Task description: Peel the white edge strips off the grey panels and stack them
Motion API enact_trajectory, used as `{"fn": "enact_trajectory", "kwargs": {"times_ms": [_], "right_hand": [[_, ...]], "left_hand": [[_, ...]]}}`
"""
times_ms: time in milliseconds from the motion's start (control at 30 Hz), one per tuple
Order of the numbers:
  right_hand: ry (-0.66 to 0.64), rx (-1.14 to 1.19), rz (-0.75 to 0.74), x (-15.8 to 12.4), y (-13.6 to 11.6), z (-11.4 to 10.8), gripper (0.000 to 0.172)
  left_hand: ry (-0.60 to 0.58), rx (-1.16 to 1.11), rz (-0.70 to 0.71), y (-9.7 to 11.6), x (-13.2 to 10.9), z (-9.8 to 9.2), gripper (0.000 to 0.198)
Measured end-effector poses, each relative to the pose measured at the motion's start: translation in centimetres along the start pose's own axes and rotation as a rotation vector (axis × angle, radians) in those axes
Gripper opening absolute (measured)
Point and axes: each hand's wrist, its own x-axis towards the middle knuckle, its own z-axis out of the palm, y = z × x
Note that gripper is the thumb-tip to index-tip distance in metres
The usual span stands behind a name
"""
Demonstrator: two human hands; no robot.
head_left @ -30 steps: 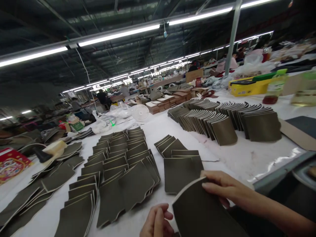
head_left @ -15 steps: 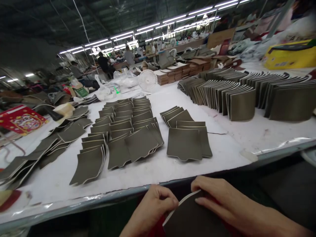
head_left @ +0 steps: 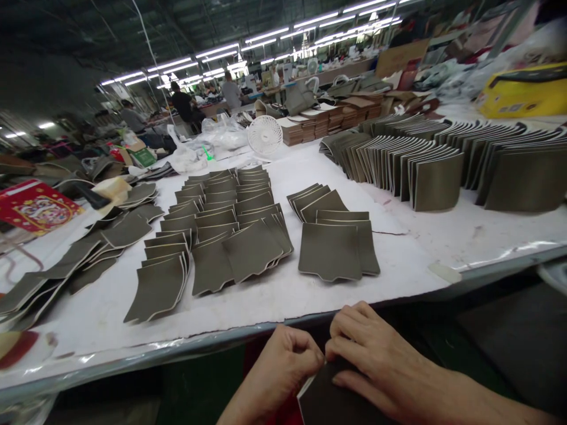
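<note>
Since half a second ago our hands have closed in on each other, so that the fingertips now meet over the top corner of the dark piece (head_left: 330,398), which sits lower and shows less than before. Our left hand (head_left: 277,378) is curled into a loose fist, thumb and fingers pinching the piece's pale edge. Our right hand (head_left: 376,360) lies flat over the piece, fingers bent down onto it, pressing its upper edge. We hold the piece below the table's near edge, in front of the table (head_left: 283,295), not on it.

Just beyond the edge lies a short stack (head_left: 330,251) of the same olive pieces, with a few more fanned behind it. To its left run overlapping rows (head_left: 221,224) of pieces, and further left a looser spread (head_left: 88,254). At right, curved pieces stand on edge in long files (head_left: 425,165). A small white fan (head_left: 264,134) stands further back, a red box (head_left: 33,206) at far left, a yellow box (head_left: 522,94) at far right. Other people work at distant tables.
</note>
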Motion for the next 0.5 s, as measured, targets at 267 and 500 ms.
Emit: {"fn": "enact_trajectory", "kwargs": {"times_ms": [267,500], "right_hand": [[-0.052,0.001,-0.047,-0.4,0.6,0.2,0.029],[0.015,-0.045,-0.164,-1.1,1.3,0.7,0.023]], "left_hand": [[-0.020,0.090,0.001,-1.1,0.1,1.0,0.010],[0.021,0.068,0.003,-0.9,-0.3,1.1,0.012]]}}
